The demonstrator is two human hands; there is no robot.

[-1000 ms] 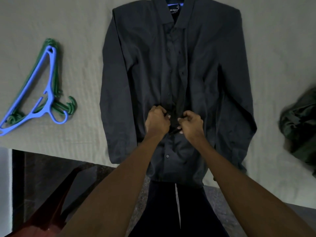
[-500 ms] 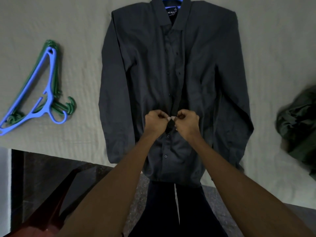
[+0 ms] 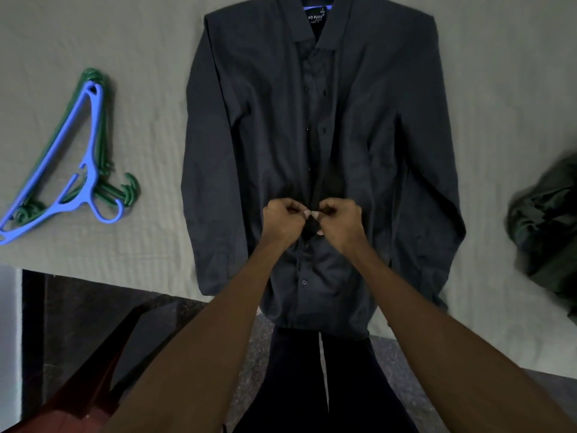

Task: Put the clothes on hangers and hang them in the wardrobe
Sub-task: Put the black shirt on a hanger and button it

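A dark grey long-sleeved shirt (image 3: 243, 145) lies flat, front up, on the pale bedsheet (image 3: 93, 35), collar at the top. A blue hanger (image 3: 315, 7) shows inside the collar. My left hand (image 3: 282, 221) and my right hand (image 3: 340, 223) meet at the shirt's front placket, low on its middle. Each hand pinches one edge of the placket, fingertips almost touching. The placket hangs open above the hands, while the buttons below them look fastened.
A blue hanger (image 3: 84, 170) lies on several green hangers (image 3: 128, 192) at the left of the bed. A crumpled dark green garment (image 3: 549, 226) sits at the right edge. The bed's front edge and dark floor (image 3: 78, 310) lie below.
Both hands have drawn together at the placket and shifted slightly up the shirt; the gap between them has closed. The shirt and the hangers lie as before.
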